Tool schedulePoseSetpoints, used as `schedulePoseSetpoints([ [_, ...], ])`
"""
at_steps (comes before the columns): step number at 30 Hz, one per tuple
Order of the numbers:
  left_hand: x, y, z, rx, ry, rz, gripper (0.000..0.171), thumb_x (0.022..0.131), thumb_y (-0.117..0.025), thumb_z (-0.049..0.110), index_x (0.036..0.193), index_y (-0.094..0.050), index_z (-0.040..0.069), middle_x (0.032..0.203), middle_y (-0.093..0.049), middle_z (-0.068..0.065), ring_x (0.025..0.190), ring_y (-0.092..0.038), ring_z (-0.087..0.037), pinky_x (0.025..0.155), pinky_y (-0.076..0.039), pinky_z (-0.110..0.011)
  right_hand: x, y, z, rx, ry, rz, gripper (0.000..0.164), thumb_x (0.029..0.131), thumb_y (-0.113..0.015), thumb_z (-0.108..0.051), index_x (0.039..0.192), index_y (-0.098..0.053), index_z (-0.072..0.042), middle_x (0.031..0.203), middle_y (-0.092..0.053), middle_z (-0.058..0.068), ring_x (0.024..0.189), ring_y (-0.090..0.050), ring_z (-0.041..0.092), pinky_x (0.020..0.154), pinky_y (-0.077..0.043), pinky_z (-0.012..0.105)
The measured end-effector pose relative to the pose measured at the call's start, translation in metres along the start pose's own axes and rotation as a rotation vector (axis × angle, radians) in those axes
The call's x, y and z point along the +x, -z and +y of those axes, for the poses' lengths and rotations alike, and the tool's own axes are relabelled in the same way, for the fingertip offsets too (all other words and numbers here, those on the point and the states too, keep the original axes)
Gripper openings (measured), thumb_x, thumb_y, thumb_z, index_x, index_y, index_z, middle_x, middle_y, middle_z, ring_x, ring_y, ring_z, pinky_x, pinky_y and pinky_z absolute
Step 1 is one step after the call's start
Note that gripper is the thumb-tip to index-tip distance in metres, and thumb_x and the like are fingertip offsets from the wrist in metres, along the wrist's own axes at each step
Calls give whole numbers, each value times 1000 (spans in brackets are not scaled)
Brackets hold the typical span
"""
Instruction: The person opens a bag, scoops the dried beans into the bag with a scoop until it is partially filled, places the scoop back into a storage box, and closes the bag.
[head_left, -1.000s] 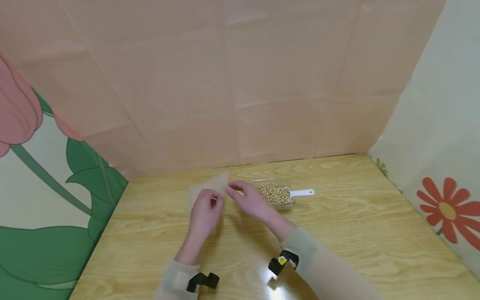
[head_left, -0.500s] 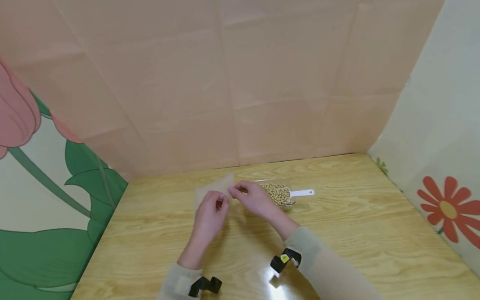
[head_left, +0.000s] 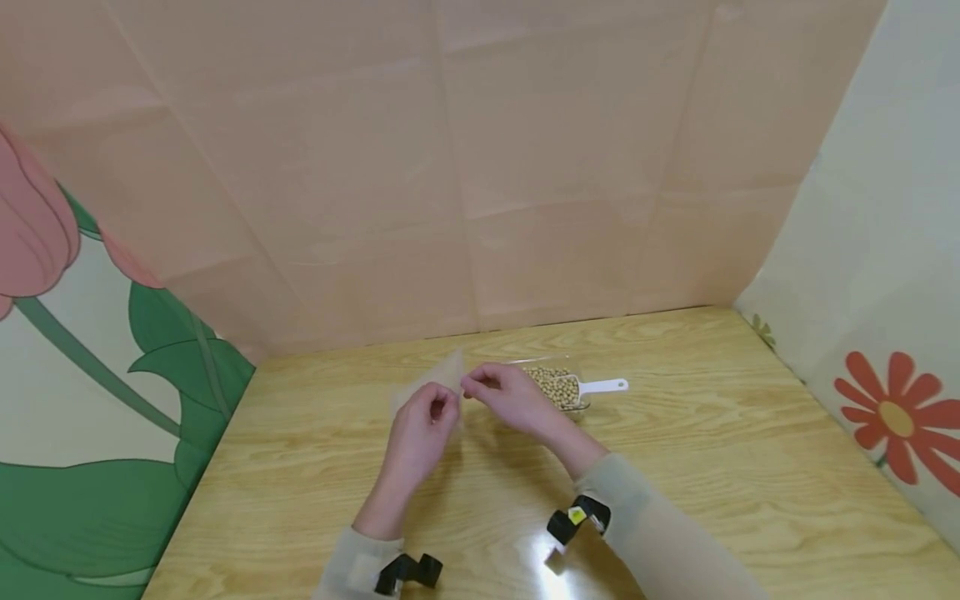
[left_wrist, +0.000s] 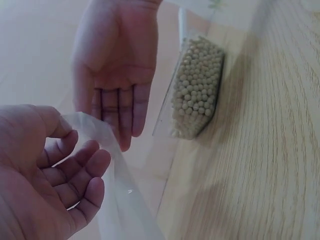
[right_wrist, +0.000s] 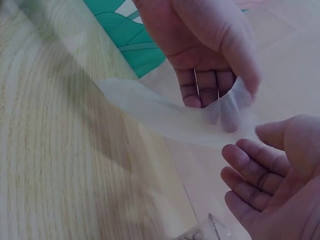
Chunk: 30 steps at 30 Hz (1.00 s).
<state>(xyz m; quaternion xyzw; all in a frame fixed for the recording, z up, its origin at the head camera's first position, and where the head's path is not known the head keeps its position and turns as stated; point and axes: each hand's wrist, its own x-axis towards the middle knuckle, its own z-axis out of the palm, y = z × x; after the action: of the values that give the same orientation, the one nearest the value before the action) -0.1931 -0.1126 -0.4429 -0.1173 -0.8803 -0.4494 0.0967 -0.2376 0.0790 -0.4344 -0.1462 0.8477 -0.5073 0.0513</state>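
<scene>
A thin, translucent plastic bag [head_left: 433, 372] is held up above the table, left of the bean container. My left hand [head_left: 422, 425] pinches its upper edge between thumb and index finger; the other fingers are loosely curled, as the left wrist view shows. From the right, my right hand [head_left: 517, 400] has thumb and index finger at the bag's near corner and appears to pinch it. In the right wrist view, the bag [right_wrist: 160, 112] stretches from the left hand [right_wrist: 210, 50] towards the right fingertips [right_wrist: 240, 157]. Whether its mouth is parted cannot be seen.
Behind the right hand stands a clear container [head_left: 581, 407] filled with pale, round beans [left_wrist: 197, 80]. A white scoop [head_left: 603, 386] lies in the beans, handle pointing right. The wooden table [head_left: 712, 450] meets a pink-covered back wall [head_left: 555, 167].
The left hand and bag have shifted slightly right. The right thumb and index finger, apart at first, have come together at the bag's edge. Container and scoop stay put.
</scene>
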Motion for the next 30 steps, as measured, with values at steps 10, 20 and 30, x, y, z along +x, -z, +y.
schedulePoseSetpoints([
  [10, -3, -4, 5, 64, -60, -18, 7, 106, -69, 6, 100, -71, 11, 107, -70, -2, 100, -66, -20, 90, -59, -42, -3, 3, 4, 7, -47, -6, 30, 109, -70, -42, 116, -81, -16, 118, -78, 0, 120, -71, 25, 104, -56, 51],
  [20, -2, -6, 5, 45, -54, -24, 7, 106, -69, 7, 101, -70, 12, 104, -70, 0, 99, -67, -18, 91, -58, -42, -5, 6, 9, 32, -43, -10, 20, 110, -70, -30, 116, -80, -14, 111, -78, -2, 115, -72, 23, 104, -56, 51],
  [30, 7, -9, 3, -58, -48, -11, 20, 107, -70, 13, 125, -72, 4, 107, -75, -2, 97, -70, -17, 86, -60, -40, -4, 8, 12, 39, -6, 9, 15, 109, -72, -26, 108, -82, -14, 103, -78, -4, 109, -73, 20, 101, -57, 50],
])
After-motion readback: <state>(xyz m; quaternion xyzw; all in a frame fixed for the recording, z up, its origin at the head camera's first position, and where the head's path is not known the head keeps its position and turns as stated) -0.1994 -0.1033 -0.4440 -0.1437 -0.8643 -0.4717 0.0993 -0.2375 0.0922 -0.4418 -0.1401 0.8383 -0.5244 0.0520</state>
